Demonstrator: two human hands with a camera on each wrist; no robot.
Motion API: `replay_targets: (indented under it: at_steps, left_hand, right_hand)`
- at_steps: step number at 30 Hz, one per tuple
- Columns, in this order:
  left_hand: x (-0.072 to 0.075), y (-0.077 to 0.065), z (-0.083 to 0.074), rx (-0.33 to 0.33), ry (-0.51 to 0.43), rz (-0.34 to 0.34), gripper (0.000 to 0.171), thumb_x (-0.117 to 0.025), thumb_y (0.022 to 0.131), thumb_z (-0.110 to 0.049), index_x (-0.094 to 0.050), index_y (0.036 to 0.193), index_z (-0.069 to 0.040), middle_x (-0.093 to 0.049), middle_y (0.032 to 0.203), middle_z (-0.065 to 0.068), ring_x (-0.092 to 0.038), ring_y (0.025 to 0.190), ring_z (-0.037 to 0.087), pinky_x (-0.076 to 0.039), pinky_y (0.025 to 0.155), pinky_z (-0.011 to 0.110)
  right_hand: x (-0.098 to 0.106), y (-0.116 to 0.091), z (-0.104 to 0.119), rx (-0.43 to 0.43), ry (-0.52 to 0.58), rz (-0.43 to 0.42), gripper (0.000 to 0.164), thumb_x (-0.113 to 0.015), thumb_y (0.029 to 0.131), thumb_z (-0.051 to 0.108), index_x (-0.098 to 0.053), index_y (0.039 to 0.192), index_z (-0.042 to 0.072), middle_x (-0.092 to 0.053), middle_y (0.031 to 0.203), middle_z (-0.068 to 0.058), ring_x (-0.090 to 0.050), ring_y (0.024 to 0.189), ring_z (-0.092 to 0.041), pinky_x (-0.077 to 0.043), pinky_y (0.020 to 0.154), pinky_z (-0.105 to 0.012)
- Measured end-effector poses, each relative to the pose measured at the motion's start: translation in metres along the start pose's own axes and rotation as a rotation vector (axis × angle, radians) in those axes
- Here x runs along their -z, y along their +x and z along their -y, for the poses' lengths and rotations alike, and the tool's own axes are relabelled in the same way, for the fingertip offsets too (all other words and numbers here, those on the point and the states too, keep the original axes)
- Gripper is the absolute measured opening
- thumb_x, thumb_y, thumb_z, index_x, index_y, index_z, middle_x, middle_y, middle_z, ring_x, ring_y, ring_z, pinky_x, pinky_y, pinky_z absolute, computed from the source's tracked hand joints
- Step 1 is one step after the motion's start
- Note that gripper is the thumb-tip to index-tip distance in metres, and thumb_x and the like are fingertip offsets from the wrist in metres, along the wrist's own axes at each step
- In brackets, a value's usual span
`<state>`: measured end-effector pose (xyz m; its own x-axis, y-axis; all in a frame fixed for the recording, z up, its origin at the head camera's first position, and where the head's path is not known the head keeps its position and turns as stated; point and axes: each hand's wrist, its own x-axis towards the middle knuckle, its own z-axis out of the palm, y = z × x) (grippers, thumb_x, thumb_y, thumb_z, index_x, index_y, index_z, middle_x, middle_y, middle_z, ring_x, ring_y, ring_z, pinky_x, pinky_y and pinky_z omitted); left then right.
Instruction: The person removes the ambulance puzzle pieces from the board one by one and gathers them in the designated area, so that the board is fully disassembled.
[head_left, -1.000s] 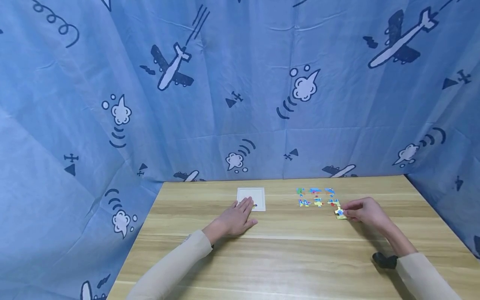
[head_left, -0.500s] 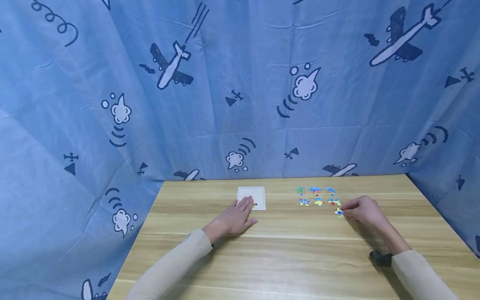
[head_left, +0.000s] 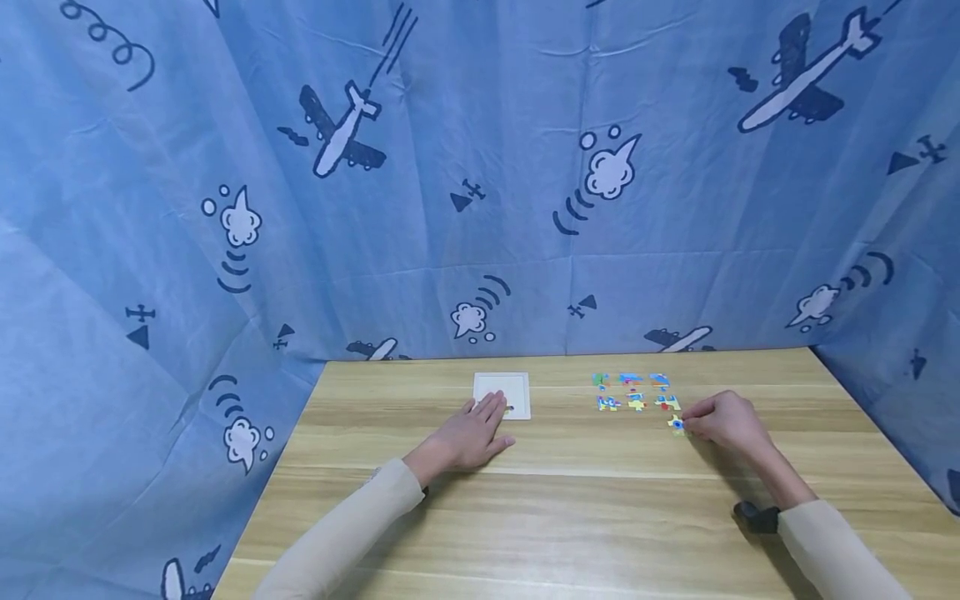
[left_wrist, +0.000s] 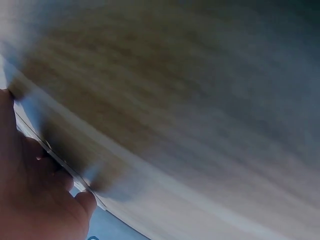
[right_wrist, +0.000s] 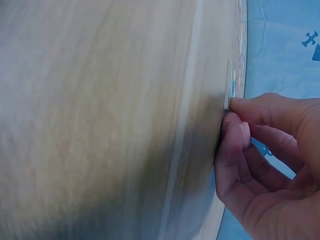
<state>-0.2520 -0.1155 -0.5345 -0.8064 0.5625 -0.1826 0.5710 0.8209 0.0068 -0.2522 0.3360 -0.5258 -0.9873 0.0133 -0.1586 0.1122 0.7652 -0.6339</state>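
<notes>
My left hand (head_left: 467, 435) rests with straight fingers on the lower left of a square white puzzle frame (head_left: 519, 382). A small dark and yellow bit shows in the frame beside its fingertips. At the right, my right hand (head_left: 729, 421) pinches the edge of a yellow jigsaw puzzle piece (head_left: 677, 425) with a blue round mark. In the right wrist view, thumb and finger of the right hand (right_wrist: 270, 160) meet at a thin edge close to the tabletop. Just beyond lie several loose colourful puzzle pieces (head_left: 636, 402) in two rows.
The wooden table (head_left: 570, 517) reaches back to a blue curtain (head_left: 510, 208) printed with airplanes and clouds, which also hangs along both sides. A black object (head_left: 756, 517) sits by the right wrist.
The right hand, with the yellow puzzle piece, has shifted slightly left, and its piece now looks lower and flatter to the table. The left hand stays in place on the frame.
</notes>
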Motion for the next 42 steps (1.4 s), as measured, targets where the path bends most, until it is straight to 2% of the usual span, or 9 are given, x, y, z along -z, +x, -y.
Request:
replay_targets:
  at_steps: [6,9,13,17,23,29,35,42]
  left_hand:
    - [0.000,0.001,0.001,-0.008,-0.002,-0.003,0.078,-0.027,0.112,-0.057,-0.015,0.169,-0.006,-0.012,0.179,0.010,-0.014,0.167,0.025,-0.021,0.136,0.047]
    - [0.000,0.001,0.001,-0.012,0.007,-0.005,0.078,-0.027,0.112,-0.057,-0.015,0.169,-0.006,-0.013,0.178,0.010,-0.015,0.166,0.025,-0.021,0.136,0.047]
    - [0.001,0.002,0.001,-0.017,0.001,-0.004,0.079,-0.028,0.112,-0.058,-0.015,0.169,-0.005,-0.013,0.178,0.010,-0.016,0.166,0.025,-0.022,0.135,0.047]
    - [0.003,0.002,0.003,-0.023,-0.041,-0.019,0.080,-0.031,0.112,-0.057,-0.015,0.169,-0.003,-0.012,0.178,0.012,-0.015,0.166,0.027,-0.022,0.135,0.047]
    - [0.004,-0.003,0.014,-0.005,-0.075,-0.033,0.080,-0.034,0.112,-0.055,-0.015,0.168,-0.002,-0.012,0.178,0.014,-0.014,0.166,0.029,-0.022,0.135,0.047]
    - [0.004,-0.012,0.022,0.006,-0.089,-0.032,0.079,-0.033,0.112,-0.054,-0.015,0.168,-0.001,-0.011,0.178,0.015,-0.014,0.166,0.030,-0.021,0.135,0.048]
    - [0.003,-0.017,0.026,0.015,-0.072,-0.036,0.080,-0.032,0.112,-0.056,-0.015,0.168,-0.002,-0.011,0.178,0.014,-0.013,0.167,0.029,-0.021,0.136,0.047]
    - [-0.003,-0.022,0.026,0.010,-0.068,-0.042,0.077,-0.034,0.112,-0.054,-0.020,0.167,-0.001,-0.018,0.177,0.016,-0.019,0.166,0.031,-0.027,0.133,0.049]
  right_hand:
    - [0.006,-0.002,0.004,0.013,0.016,0.007,0.027,-0.076,0.091,0.012,-0.078,0.109,-0.007,-0.079,0.092,-0.014,-0.067,0.075,-0.016,-0.054,0.061,-0.028]
    - [0.010,-0.005,0.014,0.062,0.022,-0.008,0.032,-0.075,0.094,0.017,-0.076,0.112,-0.008,-0.080,0.092,-0.013,-0.069,0.075,-0.015,-0.054,0.063,-0.028]
    - [0.010,-0.006,0.039,0.143,0.023,-0.047,0.029,-0.073,0.097,0.019,-0.077,0.108,-0.007,-0.080,0.090,-0.015,-0.070,0.073,-0.015,-0.055,0.062,-0.028]
    - [0.004,0.000,0.073,0.205,0.044,-0.069,0.027,-0.072,0.099,0.020,-0.078,0.108,-0.004,-0.080,0.090,-0.018,-0.071,0.072,-0.018,-0.053,0.060,-0.028]
    - [-0.022,0.013,0.128,0.327,0.090,-0.068,0.023,-0.073,0.099,0.023,-0.081,0.107,0.003,-0.081,0.093,-0.017,-0.073,0.077,-0.016,-0.054,0.067,-0.028]
    - [-0.050,0.020,0.169,0.404,0.125,-0.005,0.022,-0.073,0.098,0.021,-0.081,0.110,0.003,-0.081,0.100,-0.014,-0.075,0.086,-0.021,-0.059,0.074,-0.032]
    - [-0.078,0.030,0.192,0.461,0.118,0.027,0.018,-0.075,0.097,0.016,-0.081,0.105,0.002,-0.081,0.099,-0.013,-0.074,0.088,-0.020,-0.060,0.077,-0.033]
    - [-0.118,0.038,0.209,0.435,0.112,0.088,0.020,-0.077,0.094,0.015,-0.079,0.107,0.000,-0.079,0.099,-0.011,-0.071,0.089,-0.018,-0.061,0.085,-0.036]
